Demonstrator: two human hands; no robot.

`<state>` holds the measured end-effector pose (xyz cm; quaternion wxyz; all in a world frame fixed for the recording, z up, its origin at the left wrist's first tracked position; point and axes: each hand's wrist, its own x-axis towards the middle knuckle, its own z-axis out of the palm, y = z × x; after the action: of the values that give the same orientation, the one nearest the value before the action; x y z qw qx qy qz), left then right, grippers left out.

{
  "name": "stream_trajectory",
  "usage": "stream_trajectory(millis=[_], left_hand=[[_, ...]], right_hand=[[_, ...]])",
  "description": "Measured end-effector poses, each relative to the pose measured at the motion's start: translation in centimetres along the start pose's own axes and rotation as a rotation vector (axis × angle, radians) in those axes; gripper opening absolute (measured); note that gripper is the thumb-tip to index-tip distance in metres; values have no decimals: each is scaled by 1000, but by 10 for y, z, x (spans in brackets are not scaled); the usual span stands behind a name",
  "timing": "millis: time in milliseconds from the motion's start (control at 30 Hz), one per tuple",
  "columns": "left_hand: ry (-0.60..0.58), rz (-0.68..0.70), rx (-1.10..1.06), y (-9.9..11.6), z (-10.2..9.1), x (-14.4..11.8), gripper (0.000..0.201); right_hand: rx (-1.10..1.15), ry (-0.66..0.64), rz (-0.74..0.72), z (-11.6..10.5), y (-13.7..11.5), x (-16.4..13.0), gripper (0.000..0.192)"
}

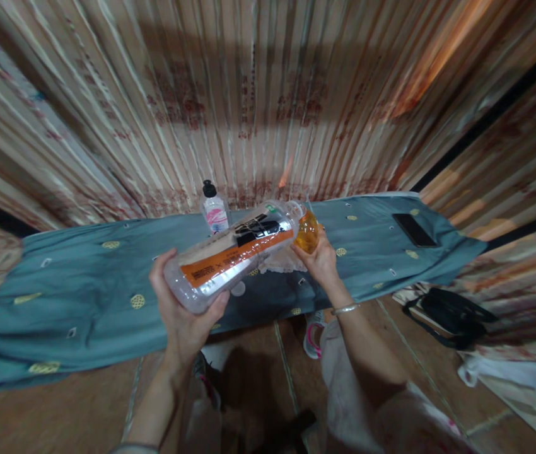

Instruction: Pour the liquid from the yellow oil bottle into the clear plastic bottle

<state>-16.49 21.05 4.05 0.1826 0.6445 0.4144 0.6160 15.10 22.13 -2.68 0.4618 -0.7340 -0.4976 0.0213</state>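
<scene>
A small capped bottle [214, 210] and dark phone [413, 229] (well apart) lie on the blue cloth [83, 277].

clear bottle [234, 252], orange label | tipped, mouth at small amber glass [306, 232] | above blue cloth

One view only, from the person's head, looking forward and steeply down, close over a cloth-covered table [83, 296] that crosses the frame's middle. A curtain wall [258, 82] fills the upper half; the floor [50, 416] and the person's own legs occupy the bottom edge.
</scene>
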Motion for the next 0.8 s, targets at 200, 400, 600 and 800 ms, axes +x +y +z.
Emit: stream_trajectory(millis=[200, 400, 600, 800], left_hand=[[-8, 3, 11, 1, 0, 0, 87], [-7, -8, 9, 2, 0, -1, 92], [-6, -14, -5, 1, 1, -1, 92], [-11, -29, -17, 2, 1, -1, 92]], right_hand=[[11, 1, -8, -1, -1, 0, 81], [-9, -30, 11, -3, -3, 1, 82], [5, -8, -7, -2, 0, 1, 81], [8, -2, 4, -1, 0, 0, 81]])
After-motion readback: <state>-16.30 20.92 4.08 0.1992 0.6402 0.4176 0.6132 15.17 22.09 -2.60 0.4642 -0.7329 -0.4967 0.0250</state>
